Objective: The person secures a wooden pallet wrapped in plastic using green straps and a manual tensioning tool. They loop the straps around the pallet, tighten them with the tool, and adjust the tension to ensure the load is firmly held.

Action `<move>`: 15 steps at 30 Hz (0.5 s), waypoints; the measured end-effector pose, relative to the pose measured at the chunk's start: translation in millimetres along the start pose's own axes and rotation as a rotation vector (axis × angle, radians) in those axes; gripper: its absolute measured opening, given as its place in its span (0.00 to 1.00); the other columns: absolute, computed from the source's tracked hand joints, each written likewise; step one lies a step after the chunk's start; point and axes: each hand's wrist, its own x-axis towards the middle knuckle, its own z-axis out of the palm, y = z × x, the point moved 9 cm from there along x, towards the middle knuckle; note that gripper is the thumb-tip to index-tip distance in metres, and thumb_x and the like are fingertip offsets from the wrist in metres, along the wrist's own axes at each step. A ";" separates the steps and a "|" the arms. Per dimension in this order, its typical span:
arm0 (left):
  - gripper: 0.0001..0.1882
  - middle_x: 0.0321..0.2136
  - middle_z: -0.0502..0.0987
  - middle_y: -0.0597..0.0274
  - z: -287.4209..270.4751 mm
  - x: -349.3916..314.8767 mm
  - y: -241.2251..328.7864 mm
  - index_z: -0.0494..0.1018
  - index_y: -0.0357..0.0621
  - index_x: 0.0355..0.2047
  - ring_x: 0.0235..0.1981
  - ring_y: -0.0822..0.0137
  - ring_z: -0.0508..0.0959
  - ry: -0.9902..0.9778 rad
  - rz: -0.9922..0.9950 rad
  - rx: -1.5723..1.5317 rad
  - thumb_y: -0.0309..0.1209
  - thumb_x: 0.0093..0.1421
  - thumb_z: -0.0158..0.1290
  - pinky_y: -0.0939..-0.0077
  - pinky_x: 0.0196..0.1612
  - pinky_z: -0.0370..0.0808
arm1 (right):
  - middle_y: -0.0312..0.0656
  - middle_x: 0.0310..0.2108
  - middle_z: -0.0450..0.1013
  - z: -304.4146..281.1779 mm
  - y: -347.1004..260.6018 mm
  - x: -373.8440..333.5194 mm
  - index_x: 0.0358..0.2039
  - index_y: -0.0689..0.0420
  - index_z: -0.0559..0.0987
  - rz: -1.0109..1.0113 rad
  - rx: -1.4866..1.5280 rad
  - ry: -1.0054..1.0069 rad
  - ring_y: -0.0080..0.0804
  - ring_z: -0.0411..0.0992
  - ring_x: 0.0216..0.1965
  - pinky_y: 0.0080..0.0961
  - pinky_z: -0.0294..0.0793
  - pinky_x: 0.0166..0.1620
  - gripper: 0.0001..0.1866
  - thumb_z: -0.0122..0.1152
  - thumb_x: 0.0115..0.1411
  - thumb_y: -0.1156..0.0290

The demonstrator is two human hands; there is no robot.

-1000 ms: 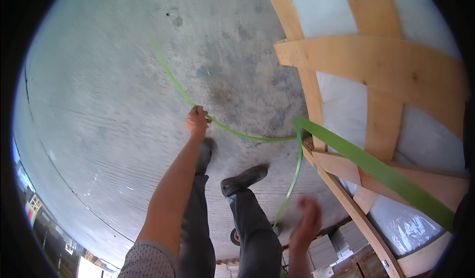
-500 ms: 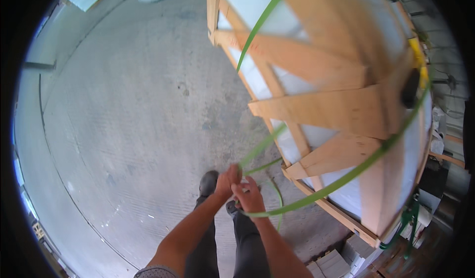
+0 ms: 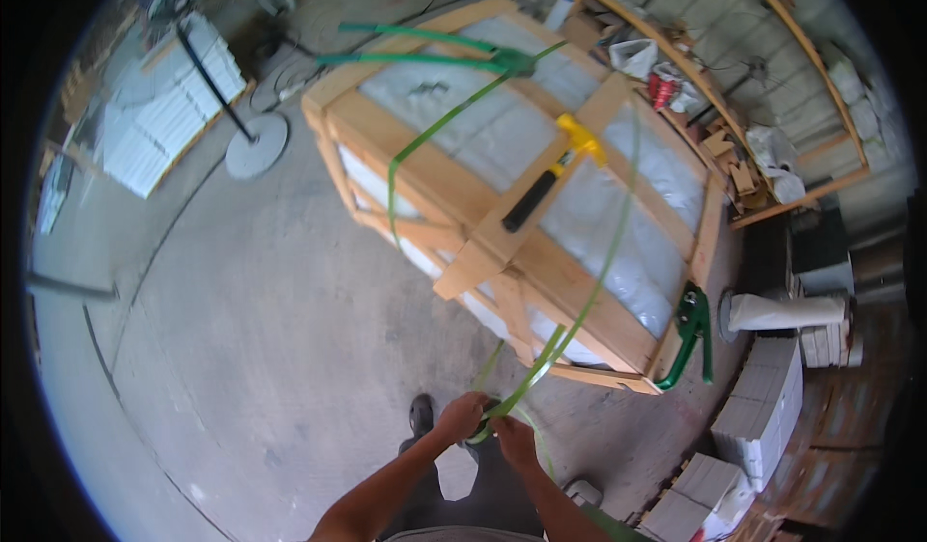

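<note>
Low in front of my legs, both hands are closed on a green packing strap. My left hand grips it beside a loop, and my right hand pinches it close by. From there the strap rises to a wooden crate, whose slats frame goods wrapped in clear plastic. Another length crosses the crate's far left side. On the crate's top lies a hammer with a yellow head and black handle. A long-handled green tool rests at its far end. A second green hand tool sits at its near right corner.
Stacked pale boxes stand to the right, near a white roll. A wooden frame is behind them at far right. A post on a round base and a white stack stand far left.
My view has swung so the crate's top, the hammer and both green tools now show. My hands have shifted slightly lower, still on the strap, with the fingers drawn in around it.
</note>
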 end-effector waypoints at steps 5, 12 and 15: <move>0.18 0.36 0.77 0.46 0.9 8.6 93.0 0.72 0.38 0.43 0.41 0.52 0.76 0.036 0.191 -0.014 0.40 0.63 0.43 0.64 0.45 0.70 | 0.49 0.30 0.76 -4.2 -12.8 -26.8 0.36 0.59 0.77 -0.341 -0.029 -0.092 0.41 0.76 0.32 0.32 0.73 0.36 0.15 0.52 0.59 0.60; 0.17 0.25 0.75 0.54 -16.6 47.0 211.6 0.72 0.36 0.38 0.25 0.67 0.76 -0.007 0.081 -0.361 0.38 0.63 0.44 0.73 0.30 0.72 | 0.50 0.32 0.74 -73.3 -75.2 -59.9 0.37 0.54 0.75 -0.462 -0.290 -0.138 0.46 0.74 0.36 0.38 0.73 0.39 0.13 0.47 0.59 0.60; 0.15 0.14 0.68 0.65 -31.0 68.8 253.4 0.71 0.37 0.31 0.14 0.75 0.66 0.062 0.035 -0.446 0.36 0.64 0.41 0.78 0.18 0.63 | 0.50 0.33 0.75 -99.3 -43.7 -45.0 0.35 0.56 0.77 -0.196 -0.011 -0.199 0.45 0.74 0.37 0.35 0.72 0.41 0.17 0.48 0.60 0.56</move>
